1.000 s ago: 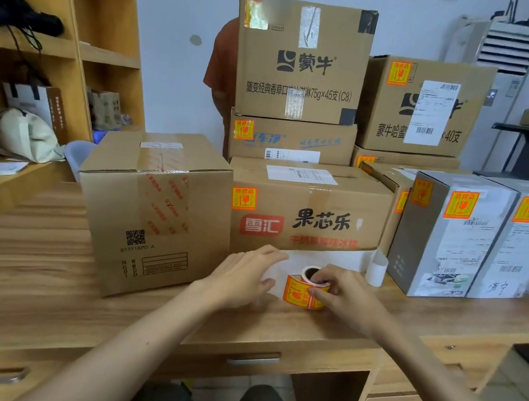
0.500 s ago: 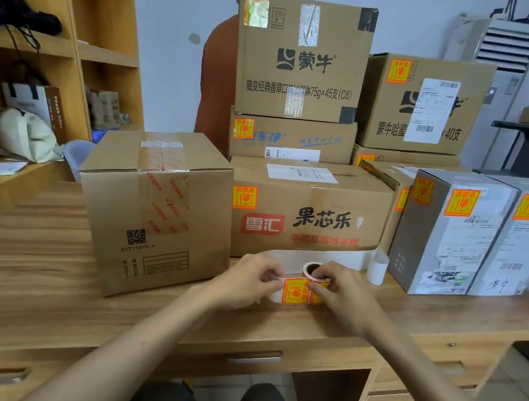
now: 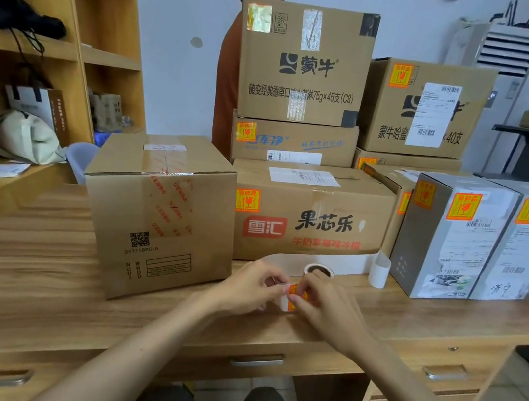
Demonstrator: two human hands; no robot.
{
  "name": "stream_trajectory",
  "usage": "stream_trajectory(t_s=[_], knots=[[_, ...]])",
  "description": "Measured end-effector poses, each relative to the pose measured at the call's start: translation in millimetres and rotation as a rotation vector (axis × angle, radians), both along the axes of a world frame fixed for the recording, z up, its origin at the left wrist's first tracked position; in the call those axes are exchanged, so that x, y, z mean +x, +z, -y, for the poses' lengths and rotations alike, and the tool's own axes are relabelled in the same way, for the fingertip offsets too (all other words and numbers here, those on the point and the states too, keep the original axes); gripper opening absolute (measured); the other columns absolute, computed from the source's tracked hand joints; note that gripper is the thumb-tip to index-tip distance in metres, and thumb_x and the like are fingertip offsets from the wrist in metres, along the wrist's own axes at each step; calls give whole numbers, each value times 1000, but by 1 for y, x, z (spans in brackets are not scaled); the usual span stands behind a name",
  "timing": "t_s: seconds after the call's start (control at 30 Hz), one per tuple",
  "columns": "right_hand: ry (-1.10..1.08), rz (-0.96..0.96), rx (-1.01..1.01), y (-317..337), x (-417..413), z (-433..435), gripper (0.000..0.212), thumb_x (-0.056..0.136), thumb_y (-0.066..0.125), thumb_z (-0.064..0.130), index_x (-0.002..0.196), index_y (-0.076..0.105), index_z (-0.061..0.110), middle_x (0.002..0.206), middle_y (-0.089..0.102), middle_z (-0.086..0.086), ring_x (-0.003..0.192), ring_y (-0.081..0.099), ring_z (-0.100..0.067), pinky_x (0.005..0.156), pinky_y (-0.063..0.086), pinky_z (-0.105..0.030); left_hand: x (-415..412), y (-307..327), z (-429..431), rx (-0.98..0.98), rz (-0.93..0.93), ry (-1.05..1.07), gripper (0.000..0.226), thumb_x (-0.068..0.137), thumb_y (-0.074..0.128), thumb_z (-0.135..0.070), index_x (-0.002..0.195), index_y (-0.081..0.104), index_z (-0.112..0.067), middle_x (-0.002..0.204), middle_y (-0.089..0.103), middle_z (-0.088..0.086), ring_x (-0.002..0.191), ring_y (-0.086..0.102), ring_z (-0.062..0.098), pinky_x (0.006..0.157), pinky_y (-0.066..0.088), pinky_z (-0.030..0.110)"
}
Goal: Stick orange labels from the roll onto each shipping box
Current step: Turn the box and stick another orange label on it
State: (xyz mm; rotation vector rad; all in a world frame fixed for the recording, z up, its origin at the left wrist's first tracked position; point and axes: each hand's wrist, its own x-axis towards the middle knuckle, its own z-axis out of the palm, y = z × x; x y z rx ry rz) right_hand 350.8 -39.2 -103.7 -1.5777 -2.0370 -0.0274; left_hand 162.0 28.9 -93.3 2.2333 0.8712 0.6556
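Observation:
The label roll (image 3: 318, 270) stands on the wooden desk (image 3: 35, 285) in front of the boxes, with a white backing strip (image 3: 350, 260) trailing right. My left hand (image 3: 249, 288) pinches the white backing at the strip's free end. My right hand (image 3: 325, 309) pinches an orange label (image 3: 293, 296) there. A plain brown box (image 3: 163, 215) to the left shows no orange label. The long brown box (image 3: 316, 215) behind the roll carries one at its upper left, and the two grey boxes (image 3: 451, 237) on the right carry theirs.
More labelled cartons are stacked behind, the top one (image 3: 303, 64) without an orange label. A person in an orange shirt (image 3: 226, 83) stands behind the stack. Wooden shelves (image 3: 38, 43) with bags rise at left. Desk drawers (image 3: 437, 370) sit below my hands.
Both hands have drawn a little toward me from the roll with the strip's end. The orange label sits between my fingertips instead of against the roll.

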Motion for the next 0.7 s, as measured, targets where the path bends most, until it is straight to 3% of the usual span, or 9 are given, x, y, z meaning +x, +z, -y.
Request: stream_trajectory(t_s=[0.1,0.23,0.3,0.37,0.47,0.7], knots=[[-8,-44,-11,0,-1,-2,22,93,61,47,82,56,29,79,52,13,70,54,-4,53,35,-17,-1,0,-1,-7,-10,-19,22,105,55,-20,103,75,-13,94,67,-5,87,66,29,68,61,45],[-24,-56,-17,-1,0,-4,25,91,62,50,81,56,28,78,52,11,69,54,-5,53,35,-19,0,0,-3,-1,-34,-43,25,105,51,-16,107,75,-13,91,65,-13,81,63,6,70,60,40],[-29,-64,-17,-1,1,-3,25,92,62,49,81,56,27,78,54,10,69,55,-7,55,39,-21,0,1,-3,-5,-39,-54,24,105,51,-16,105,75,-19,88,65,-16,81,63,2,70,59,39],[-26,-65,-13,0,2,-3,23,93,62,48,81,56,28,78,54,10,69,55,-8,55,39,-22,0,3,-2,0,-38,-51,24,105,52,-15,102,75,-22,86,64,-16,81,63,4,70,60,41],[-19,-29,-1,-1,2,-4,22,95,59,47,82,57,28,79,52,12,68,53,-7,54,35,-21,2,2,-1,23,-32,-17,23,104,54,-14,102,76,-11,87,64,-11,81,64,9,69,60,47],[-44,-6,35,-1,2,-2,22,95,58,45,82,60,27,77,50,14,66,52,-6,52,35,-21,4,1,-1,54,-32,0,23,104,55,-19,106,78,-15,94,70,-4,86,68,16,70,60,45]])
